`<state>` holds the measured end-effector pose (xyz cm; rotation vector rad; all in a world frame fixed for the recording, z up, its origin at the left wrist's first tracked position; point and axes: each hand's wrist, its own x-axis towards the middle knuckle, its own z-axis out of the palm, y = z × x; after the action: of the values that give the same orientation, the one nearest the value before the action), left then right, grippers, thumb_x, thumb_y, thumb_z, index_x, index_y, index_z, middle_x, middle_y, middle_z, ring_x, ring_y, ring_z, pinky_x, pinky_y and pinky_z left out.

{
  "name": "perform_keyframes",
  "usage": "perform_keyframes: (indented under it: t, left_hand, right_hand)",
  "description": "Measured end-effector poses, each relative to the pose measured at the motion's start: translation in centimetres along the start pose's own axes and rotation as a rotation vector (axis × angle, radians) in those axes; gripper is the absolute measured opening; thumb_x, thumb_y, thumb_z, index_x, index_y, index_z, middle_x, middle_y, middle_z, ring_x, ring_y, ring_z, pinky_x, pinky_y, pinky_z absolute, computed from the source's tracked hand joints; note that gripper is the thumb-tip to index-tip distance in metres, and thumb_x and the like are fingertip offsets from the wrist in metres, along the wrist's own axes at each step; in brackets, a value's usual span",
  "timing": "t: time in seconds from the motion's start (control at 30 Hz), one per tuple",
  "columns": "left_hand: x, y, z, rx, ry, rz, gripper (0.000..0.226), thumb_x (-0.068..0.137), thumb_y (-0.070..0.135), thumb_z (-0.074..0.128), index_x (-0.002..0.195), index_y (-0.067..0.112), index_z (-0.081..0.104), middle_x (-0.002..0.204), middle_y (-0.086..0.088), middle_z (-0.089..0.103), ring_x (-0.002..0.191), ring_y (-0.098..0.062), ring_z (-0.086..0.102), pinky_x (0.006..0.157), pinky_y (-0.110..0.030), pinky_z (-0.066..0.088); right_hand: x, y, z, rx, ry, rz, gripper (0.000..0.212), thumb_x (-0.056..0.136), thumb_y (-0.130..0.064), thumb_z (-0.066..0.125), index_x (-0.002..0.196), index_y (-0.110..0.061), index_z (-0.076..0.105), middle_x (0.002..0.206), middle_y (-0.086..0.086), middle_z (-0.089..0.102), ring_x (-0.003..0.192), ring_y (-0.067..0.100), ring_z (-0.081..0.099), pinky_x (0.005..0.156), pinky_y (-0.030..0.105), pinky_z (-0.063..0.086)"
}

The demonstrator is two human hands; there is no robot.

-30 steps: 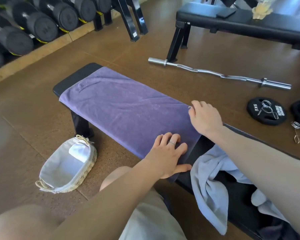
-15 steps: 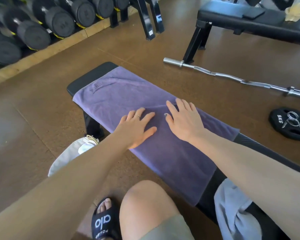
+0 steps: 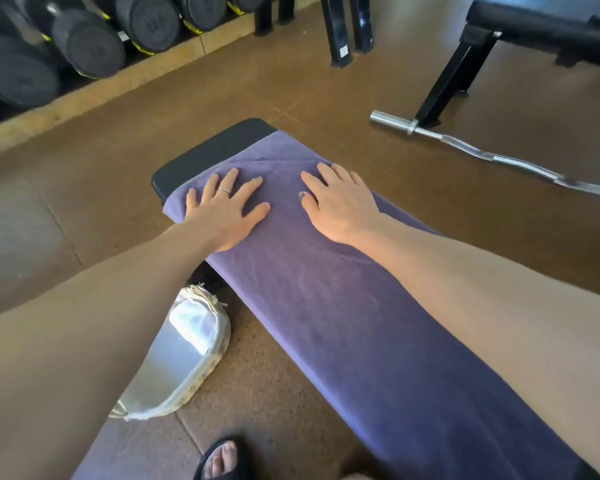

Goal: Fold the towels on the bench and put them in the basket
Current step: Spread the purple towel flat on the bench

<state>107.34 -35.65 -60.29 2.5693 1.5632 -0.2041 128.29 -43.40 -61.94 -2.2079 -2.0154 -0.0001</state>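
Towel (image 3: pixel 343 306) lay along desk (image 3: pixel 205 157), running from far left end toward near right; far end of desk stuck out beyond towel. Left hand (image 3: pixel 222 213) and right hand (image 3: pixel 340 206) rested flat on towel's far end, side by side, apart. Basket (image 3: pixel 187 362) stood on floor (image 3: pixel 274 393) left of desk, near its leg, partly behind left forearm. Barbell (image 3: pixel 492 157) lay on floor far right. Second bench (image 3: pixel 534 26) stood beyond barbell. Dumbbells (image 3: pixel 84 43) sat far left. Foot in sandal (image 3: pixel 222 459) at near edge.
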Motion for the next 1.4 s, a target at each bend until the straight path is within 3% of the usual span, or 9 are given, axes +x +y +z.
perform_keyframes:
  t: [0.27, 0.5, 0.73, 0.87, 1.03, 1.13, 1.2, 1.3, 1.4]
  left_hand:
    - [2.2, -3.1, 0.7, 0.005, 0.092, 0.016, 0.078, 0.08, 0.088, 0.015, 0.151, 0.057, 0.01, 0.168, 0.01, 0.001, 0.155, -0.02, -0.002, 0.123, -0.054, 0.001]
    - [2.7, -3.6, 0.7, 0.0, 0.109, 0.041, 0.089, 0.074, 0.094, 0.011, 0.153, 0.054, 0.008, 0.169, 0.008, 0.0, 0.155, -0.02, -0.001, 0.124, -0.052, 0.003]
    - [2.6, -4.0, 1.1, -0.081, 0.194, 0.057, 0.088, 0.082, 0.086, 0.023, 0.157, 0.038, 0.019, 0.168, 0.007, 0.009, 0.155, -0.018, 0.005, 0.125, -0.048, 0.003]
    - [1.6, -4.9, 1.9, -0.356, 0.474, -0.225, 0.072, 0.091, 0.062, 0.049, 0.148, 0.02, 0.039, 0.155, -0.006, 0.035, 0.145, -0.029, 0.03, 0.119, -0.046, 0.023]
    - [-1.0, -5.1, 3.1, -1.131, 0.454, -0.72, 0.063, 0.091, 0.048, 0.065, 0.13, 0.007, 0.037, 0.134, -0.01, 0.042, 0.114, -0.029, 0.048, 0.095, -0.037, 0.041]
    - [-1.3, -5.5, 3.9, -1.362, 0.438, -0.775, 0.049, 0.091, 0.053, 0.06, 0.104, 0.008, 0.047, 0.093, 0.001, 0.051, 0.081, -0.018, 0.051, 0.071, -0.033, 0.047]
    - [-1.1, -5.6, 3.7, -1.384, 0.464, -0.763, 0.038, 0.093, 0.046, 0.06, 0.079, 0.016, 0.043, 0.071, 0.005, 0.04, 0.062, -0.015, 0.038, 0.055, -0.027, 0.035]
    - [-0.8, -5.9, 3.0, -1.563, 0.496, -0.788, 0.039, 0.094, 0.037, 0.063, 0.069, 0.018, 0.038, 0.062, 0.005, 0.033, 0.056, -0.015, 0.031, 0.052, -0.025, 0.031]
    - [-0.7, -6.3, 2.8, -1.628, 0.46, -0.814, 0.027, 0.095, 0.035, 0.061, 0.081, 0.013, 0.053, 0.07, 0.004, 0.043, 0.064, -0.016, 0.04, 0.061, -0.029, 0.04]
  right_hand:
    - [6.9, -1.5, 1.0, 0.09, 0.082, -0.058, 0.045, 0.106, -0.036, 0.034, 0.143, -0.018, 0.052, 0.146, 0.006, 0.051, 0.135, 0.03, 0.044, 0.109, 0.044, 0.037]
    - [10.2, -1.1, 0.8, 0.168, -0.07, -0.004, 0.05, 0.107, -0.04, 0.026, 0.154, -0.025, 0.034, 0.159, 0.001, 0.032, 0.14, 0.029, 0.037, 0.11, 0.044, 0.037]
    - [11.7, -0.2, 0.4, 0.235, -0.137, 0.056, 0.051, 0.103, -0.053, 0.023, 0.152, -0.042, 0.026, 0.149, 0.004, 0.043, 0.126, 0.033, 0.052, 0.1, 0.048, 0.04]
    - [11.0, -0.6, 0.5, 0.222, -0.114, 0.082, 0.05, 0.103, -0.054, 0.02, 0.152, -0.045, 0.025, 0.141, 0.008, 0.046, 0.118, 0.036, 0.055, 0.097, 0.046, 0.04]
    - [11.2, -1.1, 0.7, 0.152, -0.016, 0.046, 0.051, 0.104, -0.051, 0.026, 0.153, -0.036, 0.032, 0.138, 0.01, 0.045, 0.122, 0.032, 0.051, 0.093, 0.043, 0.046]
    - [11.6, -0.6, 0.8, 0.206, -0.014, 0.09, 0.054, 0.101, -0.055, 0.035, 0.151, -0.036, 0.033, 0.138, 0.01, 0.048, 0.126, 0.031, 0.049, 0.097, 0.045, 0.045]
    - [11.8, -0.2, 0.7, 0.332, 0.001, 0.148, 0.061, 0.095, -0.057, 0.048, 0.15, -0.034, 0.034, 0.14, 0.007, 0.052, 0.128, 0.03, 0.049, 0.099, 0.044, 0.045]
    - [12.2, 0.3, 0.2, 0.428, 0.046, 0.219, 0.064, 0.092, -0.054, 0.058, 0.149, -0.033, 0.038, 0.136, 0.007, 0.056, 0.127, 0.03, 0.049, 0.099, 0.044, 0.046]
    - [12.1, 0.0, 0.5, 0.096, 0.163, 0.076, 0.042, 0.098, -0.043, 0.048, 0.138, -0.03, 0.05, 0.129, 0.008, 0.054, 0.122, 0.031, 0.045, 0.098, 0.043, 0.04]
